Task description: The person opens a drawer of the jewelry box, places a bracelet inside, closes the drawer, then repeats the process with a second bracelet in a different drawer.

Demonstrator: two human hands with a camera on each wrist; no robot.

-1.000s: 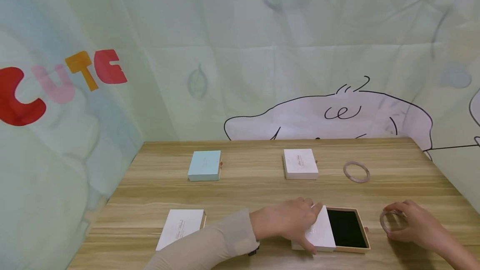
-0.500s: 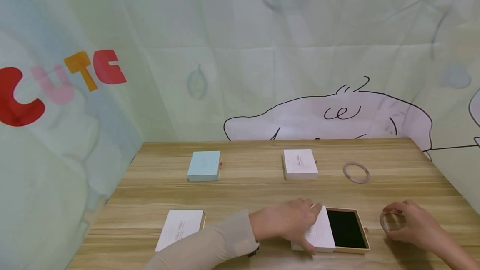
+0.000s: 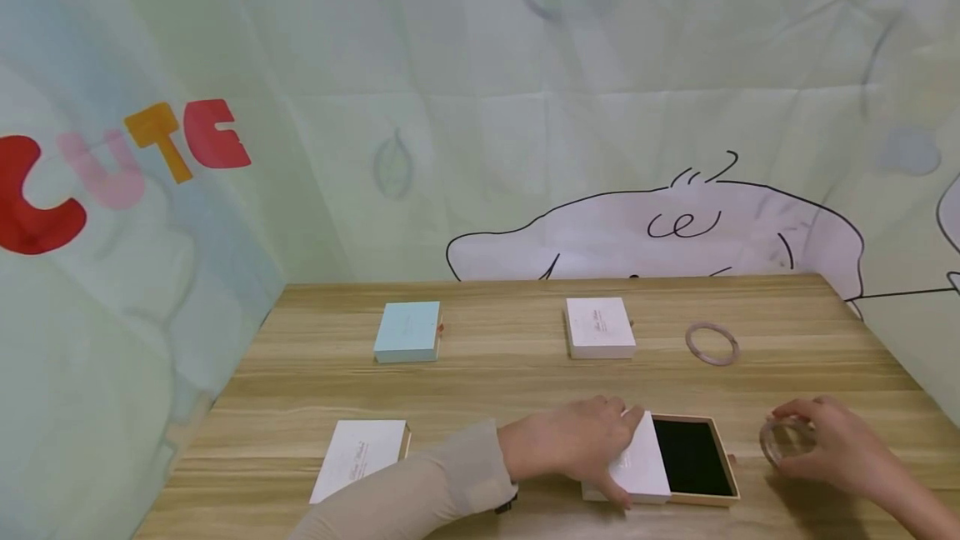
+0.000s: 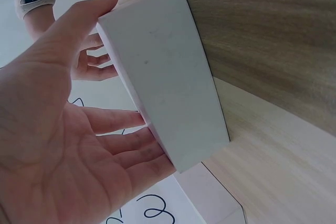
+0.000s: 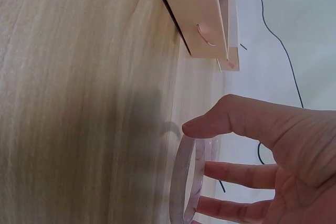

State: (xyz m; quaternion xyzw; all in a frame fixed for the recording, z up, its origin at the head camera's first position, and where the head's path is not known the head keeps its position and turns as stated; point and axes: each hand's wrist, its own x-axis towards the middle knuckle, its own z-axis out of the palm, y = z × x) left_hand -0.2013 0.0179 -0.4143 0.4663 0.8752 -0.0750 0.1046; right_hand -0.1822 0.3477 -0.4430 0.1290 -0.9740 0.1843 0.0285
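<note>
My left hand [image 3: 581, 444] grips the sleeve of a white slide-out box [image 3: 647, 467], with the thumb at its near edge and the fingers over the far edge. From the sleeve's right side, the box's drawer [image 3: 693, 458] with black lining is pulled partway out. In the left wrist view the plain white side of the box [image 4: 163, 77] sits between thumb and fingers. My right hand [image 3: 840, 450] pinches a pale translucent bangle [image 5: 181, 182] between thumb and fingers, to the right of the drawer. The bangle is held tilted, casting a shadow on the table.
A second bangle [image 3: 712, 344] lies at the back right of the wooden table [image 3: 480, 390]. Left of it is a closed white box [image 3: 600, 327], then a light blue box [image 3: 408, 330]. Another white box [image 3: 360, 457] lies front left, partly behind my left sleeve. A printed curtain stands behind.
My right hand has turned slightly, tilting the bangle a little more on edge. The left hand and the box with its drawer have stayed put.
</note>
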